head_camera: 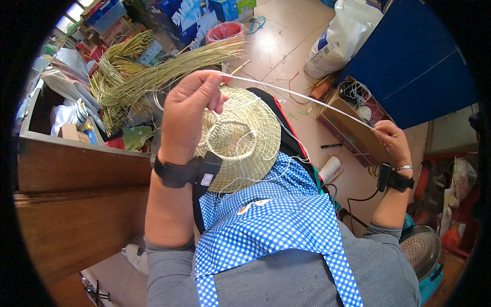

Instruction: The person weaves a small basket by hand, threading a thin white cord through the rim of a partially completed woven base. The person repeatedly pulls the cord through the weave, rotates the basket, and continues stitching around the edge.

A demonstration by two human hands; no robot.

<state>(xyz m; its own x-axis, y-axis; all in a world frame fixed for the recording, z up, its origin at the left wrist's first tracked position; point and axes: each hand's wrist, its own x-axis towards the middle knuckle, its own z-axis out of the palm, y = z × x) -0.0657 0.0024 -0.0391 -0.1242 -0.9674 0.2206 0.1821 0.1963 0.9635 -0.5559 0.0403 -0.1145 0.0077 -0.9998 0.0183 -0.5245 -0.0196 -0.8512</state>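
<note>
A white cord (290, 91) stretches taut across the space above my lap. My left hand (193, 100) pinches one part of it between thumb and fingers, raised over a round coiled straw piece (266, 119). Far out to the right, my right hand (394, 139) grips the other part of the cord. The straw piece rests on my lap, stitched in rings with white cord, and a wrapped straw loop (233, 122) stands on its face. Loose cord trails over it onto a blue checked apron (264, 218). My left forearm and hand hide its left side.
Long bundles of dry straw (168, 71) lie beyond my left hand, beside a red bin (225, 30). An open wooden drawer (84, 144) holding cloth stands at left. On the right are a cardboard box (355, 128), a cord spool (330, 168), a white sack (341, 36) and a blue panel (414, 57).
</note>
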